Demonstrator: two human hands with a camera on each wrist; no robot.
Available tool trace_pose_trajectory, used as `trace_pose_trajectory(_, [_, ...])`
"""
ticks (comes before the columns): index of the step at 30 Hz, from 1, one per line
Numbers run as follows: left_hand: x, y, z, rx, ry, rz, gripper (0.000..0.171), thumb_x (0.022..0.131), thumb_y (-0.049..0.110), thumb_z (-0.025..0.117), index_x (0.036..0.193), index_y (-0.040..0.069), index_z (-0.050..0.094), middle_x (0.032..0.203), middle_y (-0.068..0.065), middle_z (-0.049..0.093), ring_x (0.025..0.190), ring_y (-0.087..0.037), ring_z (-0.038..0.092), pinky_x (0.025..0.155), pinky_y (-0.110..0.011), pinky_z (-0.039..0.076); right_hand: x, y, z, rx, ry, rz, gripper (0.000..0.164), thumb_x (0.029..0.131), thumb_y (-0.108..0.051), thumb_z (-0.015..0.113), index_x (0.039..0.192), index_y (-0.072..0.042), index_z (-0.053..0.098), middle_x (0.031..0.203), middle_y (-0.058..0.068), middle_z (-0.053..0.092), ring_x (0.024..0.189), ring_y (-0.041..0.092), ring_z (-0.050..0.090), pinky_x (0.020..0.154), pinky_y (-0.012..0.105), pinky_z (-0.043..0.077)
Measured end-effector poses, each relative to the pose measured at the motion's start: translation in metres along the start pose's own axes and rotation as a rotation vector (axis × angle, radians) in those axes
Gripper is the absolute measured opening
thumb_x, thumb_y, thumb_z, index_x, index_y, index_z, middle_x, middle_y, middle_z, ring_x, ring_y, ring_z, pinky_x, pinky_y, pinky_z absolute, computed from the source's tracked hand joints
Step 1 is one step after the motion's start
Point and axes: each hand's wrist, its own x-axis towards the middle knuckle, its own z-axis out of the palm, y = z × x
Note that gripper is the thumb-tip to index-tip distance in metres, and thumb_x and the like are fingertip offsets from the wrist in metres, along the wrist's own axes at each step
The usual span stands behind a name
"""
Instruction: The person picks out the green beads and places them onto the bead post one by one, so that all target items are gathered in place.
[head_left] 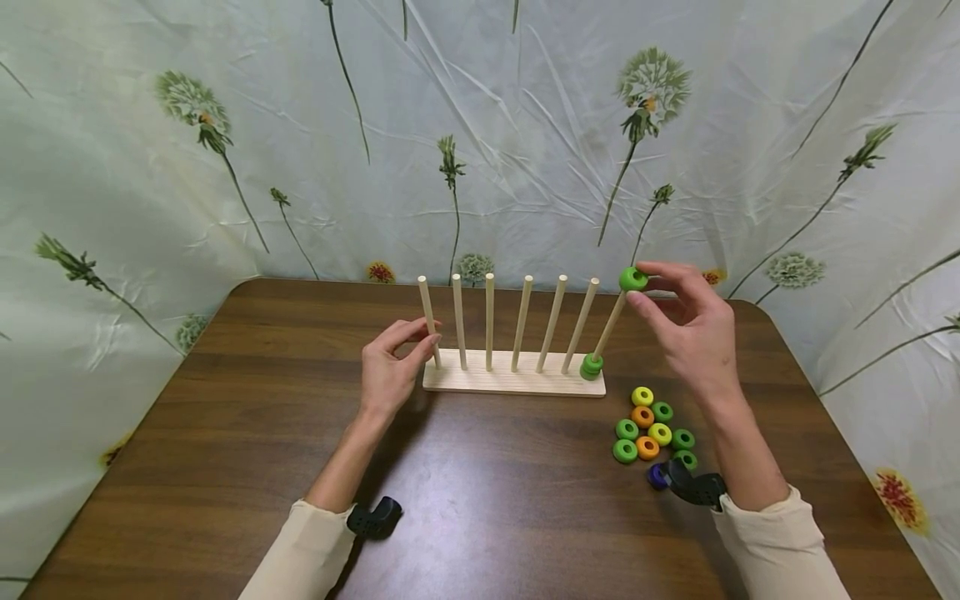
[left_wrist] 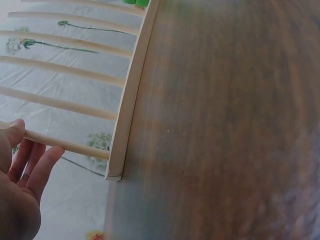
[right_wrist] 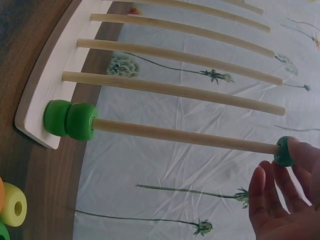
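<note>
A pale wooden base point(head_left: 510, 382) carries a row of upright pegs. My left hand point(head_left: 390, 367) pinches the leftmost peg point(left_wrist: 75, 147) between thumb and fingers, low down near the base. At the other end, my right hand point(head_left: 693, 329) holds a green ring point(head_left: 633, 279) between thumb and fingertips at the top of the rightmost peg point(right_wrist: 185, 136). In the right wrist view the peg's tip meets this ring. Two green rings point(right_wrist: 67, 120) sit stacked at the foot of that same peg. The other pegs carry no rings.
Right of the base, loose rings lie in a cluster on the brown table point(head_left: 510, 483): green point(head_left: 625, 451), yellow point(head_left: 642, 397) and orange point(head_left: 647, 447) ones. A blue ring point(head_left: 657, 477) lies partly behind the right wrist camera point(head_left: 693, 485). A flowered curtain point(head_left: 525, 167) hangs behind the table.
</note>
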Motion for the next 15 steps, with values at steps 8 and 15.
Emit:
trace_pose_trajectory(8, [-0.0003,0.0005,0.001,-0.004,0.0,-0.008,0.02,0.09,0.003,0.08,0.11,-0.002,0.079,0.101,-0.022,0.074,0.087,-0.002,0.07,0.073,-0.017,0.065,-0.002,0.0031,-0.0002,0.027,-0.031,0.023,0.04,0.093,0.001,0.076,0.131,-0.004,0.069,0.118,-0.015,0.066,0.111,0.008,0.066,0.09,0.01,0.057])
trace_pose_trajectory(15, [-0.0003,0.001,0.0007,-0.007,0.003,-0.016,0.019,0.09,0.004,0.08,0.109,0.0,0.08,0.1,-0.022,0.073,0.087,-0.002,0.07,0.073,-0.017,0.065,-0.0059,0.0045,-0.0045,-0.018,-0.048,0.065,0.037,0.094,-0.007,0.077,0.131,-0.007,0.07,0.119,-0.017,0.067,0.11,0.006,0.066,0.092,0.011,0.054])
